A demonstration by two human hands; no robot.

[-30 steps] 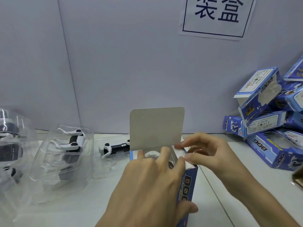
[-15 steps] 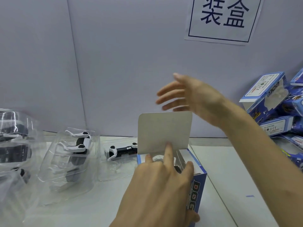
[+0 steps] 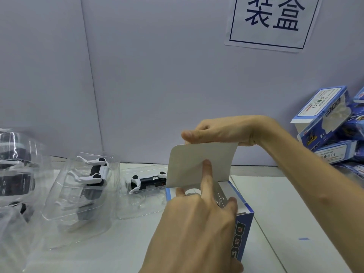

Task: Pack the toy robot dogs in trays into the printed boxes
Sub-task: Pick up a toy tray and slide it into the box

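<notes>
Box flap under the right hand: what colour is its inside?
Plain off-white, unprinted flap of the blue box; head view.

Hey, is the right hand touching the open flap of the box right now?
Touching. In the head view the fingers of the right hand curl over the top edge of the flap, no gap.

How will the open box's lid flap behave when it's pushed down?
Probably thin and bendy: the flap bows slightly under the right hand. It should fold easily at its crease. The box looks light and tall, so may tip without the left hand steadying it.
</notes>
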